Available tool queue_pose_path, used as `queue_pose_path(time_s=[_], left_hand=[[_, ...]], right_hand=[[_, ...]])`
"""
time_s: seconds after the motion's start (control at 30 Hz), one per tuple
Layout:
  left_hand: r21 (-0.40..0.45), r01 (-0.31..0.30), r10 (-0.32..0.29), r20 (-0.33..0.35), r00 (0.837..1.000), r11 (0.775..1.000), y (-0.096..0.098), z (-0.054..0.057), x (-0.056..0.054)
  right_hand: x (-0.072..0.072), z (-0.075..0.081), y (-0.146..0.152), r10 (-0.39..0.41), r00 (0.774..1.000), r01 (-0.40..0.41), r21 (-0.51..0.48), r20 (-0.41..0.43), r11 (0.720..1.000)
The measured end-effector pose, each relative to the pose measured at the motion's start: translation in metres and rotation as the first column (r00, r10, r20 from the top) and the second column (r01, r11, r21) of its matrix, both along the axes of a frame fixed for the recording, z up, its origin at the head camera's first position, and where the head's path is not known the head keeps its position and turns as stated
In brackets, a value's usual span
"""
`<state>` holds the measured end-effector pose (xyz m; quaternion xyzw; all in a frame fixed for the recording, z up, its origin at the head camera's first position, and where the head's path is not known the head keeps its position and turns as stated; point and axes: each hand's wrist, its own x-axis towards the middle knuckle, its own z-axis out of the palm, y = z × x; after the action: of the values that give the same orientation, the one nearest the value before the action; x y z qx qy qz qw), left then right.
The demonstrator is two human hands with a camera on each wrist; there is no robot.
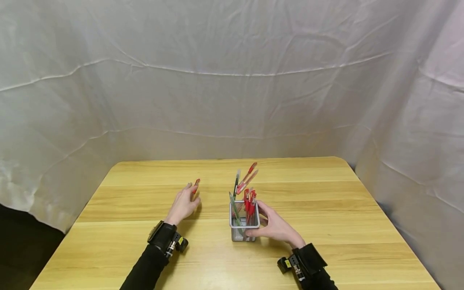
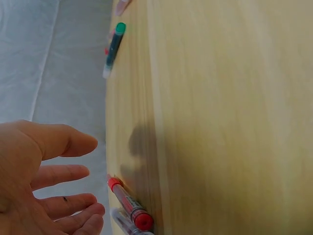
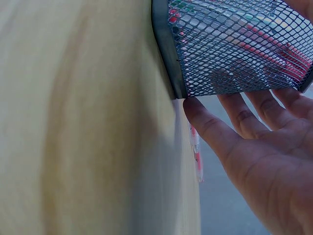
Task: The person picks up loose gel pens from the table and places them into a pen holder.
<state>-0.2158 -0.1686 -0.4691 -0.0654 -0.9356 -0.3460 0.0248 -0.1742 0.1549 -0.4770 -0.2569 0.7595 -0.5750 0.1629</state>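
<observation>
Right hand (image 1: 278, 228), fingers round a mesh pen holder (image 1: 237, 234).
Left hand (image 1: 183, 204), fingers spread wide, near a red pen (image 2: 128, 202) on the table (image 1: 326, 209).

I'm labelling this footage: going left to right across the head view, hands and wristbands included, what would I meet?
Black left wristband → left hand → mesh pen holder → right hand → black right wristband.

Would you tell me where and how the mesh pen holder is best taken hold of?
I'd grip the mesh pen holder by its walls, coming from the right, where the right hand is: it stands upright with flat sides, while pens jut from its open top and would likely obstruct a grasp from above.
</observation>
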Motion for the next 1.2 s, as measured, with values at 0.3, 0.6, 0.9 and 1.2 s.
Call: queue_pose_path(time_s=[0.3,0.6,0.9,1.2], left_hand=[[-0.084,-0.022,0.023,0.005,1.000,0.996,0.0037,-0.0007,-0.0051],[-0.147,-0.032,0.031,-0.009,0.999,0.989,0.0053,0.0005,-0.0064],[-0.222,-0.031,0.014,-0.080,0.997,0.974,0.0065,-0.0027,-0.0076],[-0.254,-0.023,-0.010,-0.128,0.992,0.967,0.0067,-0.0061,-0.0093]], right_hand=[[-0.0001,-0.0015,0.0001,0.010,1.000,-0.010,-0.012,-0.007,1.000],[-0.0002,-0.0012,0.0002,0.020,1.000,-0.020,-0.022,-0.003,1.000],[0.0002,-0.0012,0.0004,0.018,1.000,-0.018,-0.016,0.003,1.000],[0.0006,0.0007,-0.0004,0.012,1.000,-0.012,-0.021,0.010,1.000]])
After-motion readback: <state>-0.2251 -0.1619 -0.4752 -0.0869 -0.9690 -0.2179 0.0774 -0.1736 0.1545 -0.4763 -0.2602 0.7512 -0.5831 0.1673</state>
